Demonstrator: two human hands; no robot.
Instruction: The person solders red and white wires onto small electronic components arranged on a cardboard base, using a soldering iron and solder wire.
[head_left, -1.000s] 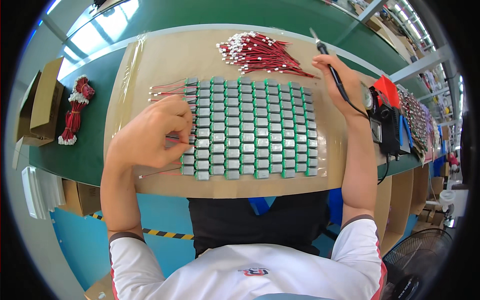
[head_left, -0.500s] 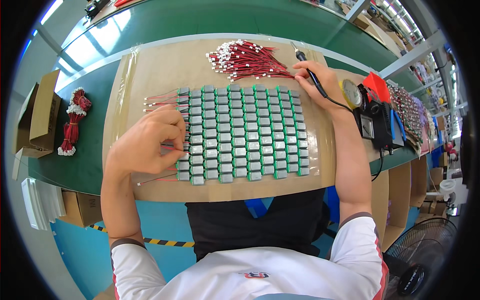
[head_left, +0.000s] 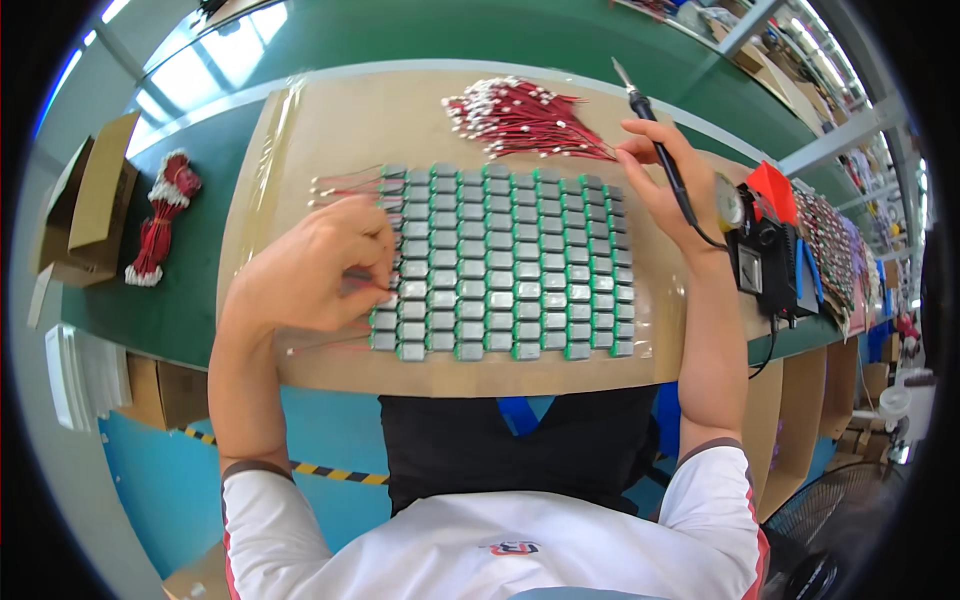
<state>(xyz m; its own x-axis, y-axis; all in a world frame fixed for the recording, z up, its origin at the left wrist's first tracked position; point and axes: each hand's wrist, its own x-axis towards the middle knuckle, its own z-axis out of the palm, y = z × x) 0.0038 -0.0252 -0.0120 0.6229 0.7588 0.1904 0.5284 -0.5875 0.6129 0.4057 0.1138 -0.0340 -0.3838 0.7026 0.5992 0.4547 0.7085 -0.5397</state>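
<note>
Grey battery cells with green strips [head_left: 500,270] lie in a tight block of several rows and columns on a brown sheet. At the block's left edge, my left hand [head_left: 318,262] is closed, thumb and fingertips pressed together. Thin red leads [head_left: 345,348] run out from the cells there, and what the pinch holds is hidden. My right hand [head_left: 678,195] grips a soldering iron [head_left: 642,105], its tip pointing up and away. Its thumb and forefinger meet at the wire ends of a pile of red leads with white connectors [head_left: 530,118].
Right of the sheet stands a black soldering station [head_left: 768,262] with a red part on top and a cord to the iron. A bundle of red leads [head_left: 157,225] and an open cardboard box [head_left: 100,205] lie left on the green table [head_left: 200,310]. A fan [head_left: 835,510] stands lower right.
The whole view has shifted slightly. The soldering iron has tilted more upright, its tip higher. My left hand has moved slightly away from me along the cells' left edge, still pinched.
</note>
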